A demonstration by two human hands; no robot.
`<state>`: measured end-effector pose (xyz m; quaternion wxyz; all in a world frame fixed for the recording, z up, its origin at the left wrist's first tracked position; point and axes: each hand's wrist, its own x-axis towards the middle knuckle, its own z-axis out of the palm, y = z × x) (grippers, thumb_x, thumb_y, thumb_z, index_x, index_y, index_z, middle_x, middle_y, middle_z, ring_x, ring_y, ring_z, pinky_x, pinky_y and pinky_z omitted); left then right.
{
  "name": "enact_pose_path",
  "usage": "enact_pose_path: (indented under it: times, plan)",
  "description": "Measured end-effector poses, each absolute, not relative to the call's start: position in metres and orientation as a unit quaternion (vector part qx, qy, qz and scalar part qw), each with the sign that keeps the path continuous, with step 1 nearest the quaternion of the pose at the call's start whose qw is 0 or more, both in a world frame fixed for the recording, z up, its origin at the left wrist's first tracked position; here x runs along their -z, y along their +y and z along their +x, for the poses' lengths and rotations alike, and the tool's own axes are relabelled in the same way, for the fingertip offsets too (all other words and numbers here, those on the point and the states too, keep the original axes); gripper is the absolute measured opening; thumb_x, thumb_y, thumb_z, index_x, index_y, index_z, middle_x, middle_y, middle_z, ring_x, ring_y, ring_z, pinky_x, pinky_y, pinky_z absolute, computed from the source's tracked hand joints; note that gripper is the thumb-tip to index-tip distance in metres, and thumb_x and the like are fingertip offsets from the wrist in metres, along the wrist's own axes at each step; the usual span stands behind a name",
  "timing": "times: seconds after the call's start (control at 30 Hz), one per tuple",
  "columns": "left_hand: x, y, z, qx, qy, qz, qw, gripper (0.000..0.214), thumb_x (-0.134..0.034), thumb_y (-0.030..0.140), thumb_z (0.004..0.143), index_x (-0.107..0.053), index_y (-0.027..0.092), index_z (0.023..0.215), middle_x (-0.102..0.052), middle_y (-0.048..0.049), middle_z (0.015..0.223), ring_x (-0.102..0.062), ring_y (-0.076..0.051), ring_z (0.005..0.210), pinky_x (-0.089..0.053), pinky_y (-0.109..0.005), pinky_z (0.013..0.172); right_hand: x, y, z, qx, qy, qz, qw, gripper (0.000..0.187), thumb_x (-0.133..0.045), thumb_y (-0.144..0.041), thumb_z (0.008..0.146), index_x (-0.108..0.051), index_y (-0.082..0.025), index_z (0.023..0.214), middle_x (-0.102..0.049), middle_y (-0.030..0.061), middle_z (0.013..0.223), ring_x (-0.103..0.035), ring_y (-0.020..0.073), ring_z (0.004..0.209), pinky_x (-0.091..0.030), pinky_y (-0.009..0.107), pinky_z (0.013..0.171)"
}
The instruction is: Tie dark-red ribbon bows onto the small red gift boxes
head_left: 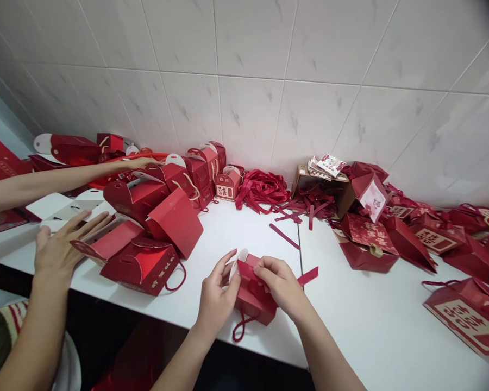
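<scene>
A small red gift box (255, 304) sits near the table's front edge between my hands. My left hand (218, 296) grips its upper flap on the left, with the flap's white inner side showing. A red ribbon (248, 271) lies across the top of the box, pinched in the fingers of my right hand (279, 282). One ribbon end (308, 276) sticks out to the right beyond that hand. From the box's lower front hangs a dark red cord loop (240, 330).
At left, a co-worker's hand (61, 244) rests by several red boxes (138, 266); their other arm reaches over. A ribbon heap (263, 187) lies near the tiled wall. Loose strips (284, 236), a cardboard box (346, 198) with cards (330, 164) and red boxes (468, 315) are rightward.
</scene>
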<state>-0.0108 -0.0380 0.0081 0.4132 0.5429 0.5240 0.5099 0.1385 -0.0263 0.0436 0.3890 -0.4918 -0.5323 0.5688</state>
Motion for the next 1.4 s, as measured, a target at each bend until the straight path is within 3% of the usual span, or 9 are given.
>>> enact_pose_path:
  times: [0.33, 0.57, 0.7, 0.83, 1.0, 1.13, 1.23, 1.33, 1.4]
  plan:
    - [-0.007, -0.05, -0.011, -0.504, 0.502, 0.592, 0.378, 0.058, -0.056, 0.028, 0.087, -0.035, 0.023, 0.141, -0.064, -0.0103, 0.122, -0.056, -0.023, 0.12, -0.054, -0.031, 0.089, -0.041, -0.021, 0.141, -0.556, -0.55, -0.493, 0.382, 0.022, -0.05, -0.032, 0.08, -0.047, -0.019, 0.063, -0.044, -0.0052, 0.055, -0.037, 0.009, 0.051, -0.028, 0.023, 0.049]
    - [-0.014, -0.065, -0.008, -0.489, 0.438, 0.61, 0.444, 0.05, -0.059, 0.029, 0.085, -0.051, 0.023, 0.134, -0.053, -0.0101, 0.137, -0.051, -0.029, 0.124, -0.054, -0.036, 0.091, -0.047, -0.024, 0.148, -0.496, -0.606, -0.509, 0.357, 0.027, -0.055, -0.038, 0.083, -0.054, -0.018, 0.065, -0.052, -0.0016, 0.061, -0.044, 0.0115, 0.057, -0.036, 0.025, 0.055]
    - [-0.011, -0.058, -0.027, -0.494, 0.488, 0.58, 0.426, 0.048, -0.055, 0.037, 0.086, -0.054, 0.021, 0.131, -0.052, -0.0085, 0.137, -0.045, -0.027, 0.13, -0.044, -0.04, 0.103, -0.05, -0.039, 0.161, -0.424, -0.563, -0.498, 0.505, 0.021, -0.057, -0.039, 0.084, -0.062, -0.019, 0.084, -0.062, 0.0055, 0.087, -0.056, 0.0182, 0.081, -0.045, 0.029, 0.071]
    - [0.006, -0.046, -0.067, -0.428, 0.635, 0.557, 0.322, 0.048, -0.047, 0.047, 0.087, -0.06, 0.021, 0.125, -0.054, -0.0092, 0.135, -0.039, -0.029, 0.134, -0.03, -0.046, 0.111, -0.036, -0.065, 0.192, -0.254, -0.464, -0.526, 0.666, 0.014, -0.062, -0.036, 0.082, -0.062, -0.023, 0.089, -0.059, 0.0049, 0.1, -0.053, 0.0198, 0.099, -0.043, 0.031, 0.085]
    - [0.028, -0.043, -0.098, -0.307, 0.722, 0.6, 0.157, 0.053, -0.047, 0.049, 0.084, -0.061, 0.015, 0.124, -0.049, -0.0181, 0.138, -0.034, -0.038, 0.134, -0.029, -0.055, 0.107, -0.001, -0.089, 0.22, -0.362, -0.454, -0.635, 0.51, 0.039, -0.053, -0.056, 0.083, -0.063, -0.02, 0.072, -0.046, -0.0015, 0.058, -0.045, 0.0148, 0.058, -0.037, 0.028, 0.057]
    - [0.027, -0.058, -0.084, -0.397, 0.674, 0.621, 0.057, 0.04, -0.052, 0.043, 0.083, -0.069, 0.019, 0.111, -0.058, -0.0168, 0.116, -0.052, -0.034, 0.114, -0.038, -0.046, 0.098, 0.018, -0.095, 0.21, -0.485, -0.492, -0.615, 0.38, 0.056, -0.039, -0.066, 0.085, -0.064, -0.017, 0.074, -0.039, -0.003, 0.05, -0.04, 0.0149, 0.052, -0.032, 0.029, 0.055]
    - [0.02, -0.068, -0.064, -0.381, 0.606, 0.668, 0.201, 0.031, -0.048, 0.039, 0.087, -0.075, 0.025, 0.092, -0.065, -0.0098, 0.085, -0.061, -0.027, 0.087, -0.046, -0.036, 0.081, 0.024, -0.096, 0.197, -0.497, -0.467, -0.611, 0.402, 0.055, -0.036, -0.065, 0.087, -0.058, -0.019, 0.065, -0.039, -0.0029, 0.05, -0.041, 0.0151, 0.053, -0.032, 0.029, 0.056]
    - [0.017, -0.068, -0.047, -0.343, 0.568, 0.657, 0.357, 0.028, -0.05, 0.039, 0.087, -0.073, 0.029, 0.099, -0.069, -0.0069, 0.083, -0.062, -0.027, 0.09, -0.046, -0.033, 0.079, 0.029, -0.093, 0.186, -0.516, -0.408, -0.589, 0.469, 0.054, -0.041, -0.063, 0.087, -0.046, -0.02, 0.055, -0.038, -0.0036, 0.05, -0.037, 0.0126, 0.05, -0.029, 0.027, 0.051]
    - [0.018, -0.061, -0.039, -0.385, 0.571, 0.595, 0.415, 0.032, -0.053, 0.041, 0.086, -0.069, 0.029, 0.111, -0.068, -0.0052, 0.08, -0.062, -0.025, 0.084, -0.046, -0.031, 0.076, 0.031, -0.089, 0.181, -0.544, -0.337, -0.544, 0.542, 0.045, -0.049, -0.059, 0.085, -0.052, -0.02, 0.063, -0.04, -0.0045, 0.054, -0.035, 0.0109, 0.05, -0.03, 0.024, 0.049]
